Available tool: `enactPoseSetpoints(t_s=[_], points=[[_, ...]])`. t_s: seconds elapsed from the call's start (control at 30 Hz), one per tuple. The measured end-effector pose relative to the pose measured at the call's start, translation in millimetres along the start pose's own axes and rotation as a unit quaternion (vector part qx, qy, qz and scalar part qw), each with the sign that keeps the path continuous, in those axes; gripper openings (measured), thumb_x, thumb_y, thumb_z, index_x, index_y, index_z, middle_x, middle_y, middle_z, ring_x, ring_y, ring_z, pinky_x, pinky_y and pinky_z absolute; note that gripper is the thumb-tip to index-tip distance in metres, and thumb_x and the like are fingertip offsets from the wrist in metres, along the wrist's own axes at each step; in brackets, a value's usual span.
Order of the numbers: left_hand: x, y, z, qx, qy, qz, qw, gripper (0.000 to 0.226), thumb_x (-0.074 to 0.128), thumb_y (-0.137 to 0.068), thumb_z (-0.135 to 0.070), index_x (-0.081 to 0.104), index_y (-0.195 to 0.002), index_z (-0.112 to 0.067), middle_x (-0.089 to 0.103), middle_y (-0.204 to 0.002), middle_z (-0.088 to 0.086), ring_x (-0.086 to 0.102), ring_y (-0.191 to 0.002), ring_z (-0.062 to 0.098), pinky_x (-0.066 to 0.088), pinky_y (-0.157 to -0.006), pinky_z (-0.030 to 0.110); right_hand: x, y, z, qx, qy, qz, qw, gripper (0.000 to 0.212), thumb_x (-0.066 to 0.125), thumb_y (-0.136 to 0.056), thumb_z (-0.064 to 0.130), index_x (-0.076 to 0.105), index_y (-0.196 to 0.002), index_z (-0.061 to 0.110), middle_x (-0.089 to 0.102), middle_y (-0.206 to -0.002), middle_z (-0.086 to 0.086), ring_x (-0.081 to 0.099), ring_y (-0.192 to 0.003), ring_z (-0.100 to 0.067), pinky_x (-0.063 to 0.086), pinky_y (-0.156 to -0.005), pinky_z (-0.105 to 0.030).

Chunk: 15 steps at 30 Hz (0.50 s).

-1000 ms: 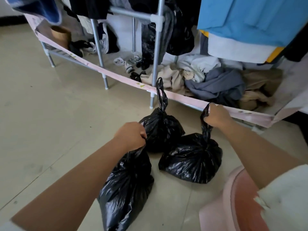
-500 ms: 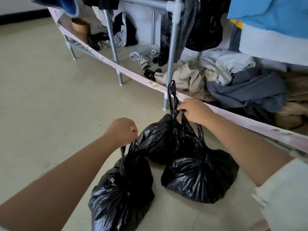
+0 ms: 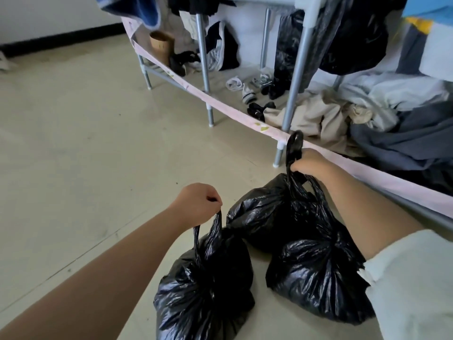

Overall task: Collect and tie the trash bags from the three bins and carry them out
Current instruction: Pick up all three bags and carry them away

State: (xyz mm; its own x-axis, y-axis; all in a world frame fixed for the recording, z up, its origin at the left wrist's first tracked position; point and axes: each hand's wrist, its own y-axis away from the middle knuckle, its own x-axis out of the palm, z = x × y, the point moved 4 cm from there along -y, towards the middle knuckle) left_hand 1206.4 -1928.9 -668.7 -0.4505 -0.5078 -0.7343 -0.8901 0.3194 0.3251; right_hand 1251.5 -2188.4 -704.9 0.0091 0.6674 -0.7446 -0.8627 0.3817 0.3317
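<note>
Three tied black trash bags are on the pale floor in front of me. My left hand (image 3: 196, 204) grips the twisted top of the near-left bag (image 3: 203, 290). My right hand (image 3: 309, 163) holds the gathered tops of the other two: the middle bag (image 3: 264, 212) behind and the right bag (image 3: 316, 278) nearer me. A black loop of bag handle sticks up above my right fist. My right forearm crosses over the right bag and hides part of it.
A metal clothes rack (image 3: 295, 77) with hanging garments stands just behind the bags. A pink fabric strip (image 3: 220, 101) edges its base, with a heap of clothes (image 3: 367, 119), socks and a brown cylinder (image 3: 160, 46) inside. Open floor (image 3: 73, 143) lies to the left.
My right hand moved left from the right bag's top to the middle bag's handle and now holds both tops. My left hand lifted its bag's top slightly. The view shifted left.
</note>
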Motion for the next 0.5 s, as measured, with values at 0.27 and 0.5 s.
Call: enactPoseSetpoints(t_s=[0.27,0.5], points=[[-31.4,26.2,8.8,0.023,-0.043,0.08,0.996,0.03,0.049,-0.087,-0.001,0.065,-0.112,-0.008,0.065,-0.111,0.008,0.055,-0.087,0.016,0.043,-0.07,0.018,-14.8,85.7,50.6,-0.059,0.157,0.081,0.983,0.052,0.064,-0.072,-0.004,0.054,-0.122,0.0,0.058,-0.122,-0.021,0.053,-0.094,-0.025,0.037,-0.072,-0.024],[-104.8,82.1,10.8,0.049,-0.137,0.128,0.981,0.033,0.049,-0.088,0.001,0.064,-0.117,-0.006,0.062,-0.126,0.007,0.055,-0.119,0.019,0.039,-0.088,0.018,-17.2,172.5,115.1,-0.057,0.21,0.213,0.952,0.062,0.058,-0.076,0.001,0.041,-0.132,0.025,0.043,-0.142,-0.009,0.048,-0.125,-0.025,0.048,-0.094,-0.039]])
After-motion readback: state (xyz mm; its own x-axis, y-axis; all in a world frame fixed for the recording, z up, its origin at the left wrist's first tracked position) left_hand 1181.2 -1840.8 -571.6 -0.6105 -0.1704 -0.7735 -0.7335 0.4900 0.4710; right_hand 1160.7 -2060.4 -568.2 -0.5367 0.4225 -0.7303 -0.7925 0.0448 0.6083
